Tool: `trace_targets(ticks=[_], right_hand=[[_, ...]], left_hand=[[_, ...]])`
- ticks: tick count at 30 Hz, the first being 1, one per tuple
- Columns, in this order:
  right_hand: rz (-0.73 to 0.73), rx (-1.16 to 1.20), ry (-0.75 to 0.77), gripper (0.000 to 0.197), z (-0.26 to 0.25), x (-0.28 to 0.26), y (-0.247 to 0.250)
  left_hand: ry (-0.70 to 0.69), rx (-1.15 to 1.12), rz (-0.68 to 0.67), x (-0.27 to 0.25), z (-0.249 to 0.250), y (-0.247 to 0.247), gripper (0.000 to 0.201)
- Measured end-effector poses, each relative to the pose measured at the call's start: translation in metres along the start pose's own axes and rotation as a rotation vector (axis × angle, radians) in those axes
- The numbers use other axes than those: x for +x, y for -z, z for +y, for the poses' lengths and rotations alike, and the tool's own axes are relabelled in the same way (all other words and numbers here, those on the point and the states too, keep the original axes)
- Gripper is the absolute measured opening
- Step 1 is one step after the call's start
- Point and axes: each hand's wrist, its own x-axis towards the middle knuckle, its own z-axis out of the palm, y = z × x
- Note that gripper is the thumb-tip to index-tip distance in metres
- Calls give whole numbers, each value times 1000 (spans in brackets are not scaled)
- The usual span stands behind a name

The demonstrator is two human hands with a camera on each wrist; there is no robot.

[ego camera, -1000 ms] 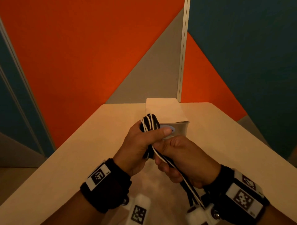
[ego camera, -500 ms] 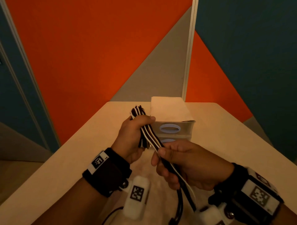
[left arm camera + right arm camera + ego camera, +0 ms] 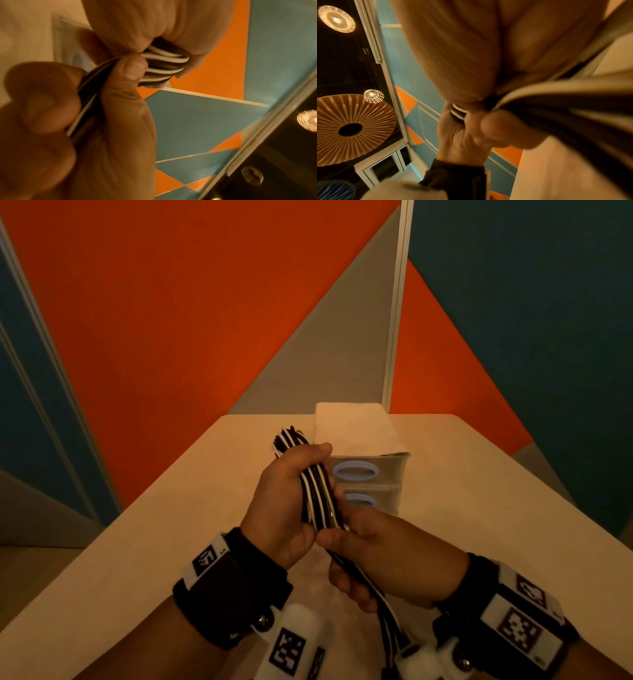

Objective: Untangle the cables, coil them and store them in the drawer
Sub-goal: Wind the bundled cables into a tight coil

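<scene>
A folded bundle of black and white cables (image 3: 317,498) is held upright above the table. My left hand (image 3: 291,501) grips the bundle's upper part, its loops sticking out above the fist. Just below, my right hand (image 3: 373,556) pinches the loose strands, which trail down past my right wrist. In the left wrist view the striped cables (image 3: 164,65) pass between both hands' fingers. In the right wrist view the cables (image 3: 556,108) run blurred across the palm. Behind the hands stands a small drawer unit (image 3: 373,460) with two blue oval handles; both drawers look closed.
The beige table (image 3: 171,525) stretches around the hands, with its left edge close by. Orange, grey and teal wall panels (image 3: 205,320) rise right behind the table's far edge.
The left hand has turned the bundle more upright and lifted it slightly. The right hand has slid up the trailing strands, closer under the left hand.
</scene>
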Motion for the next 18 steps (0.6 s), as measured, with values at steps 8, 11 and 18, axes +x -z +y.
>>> trace_targets(ticks=[8,11,18], right_hand=[[207,-115,263,66,-3,2,5],[249,-209,373,58,-1,3,4],[385,-267,469,53,1,5,5]], left_hand=[[-384,256,-14,-11,-13,-5,14],[-342,314,-48,-16,-21,-9,8],[-269,328,-140,-12,-26,-8,49]])
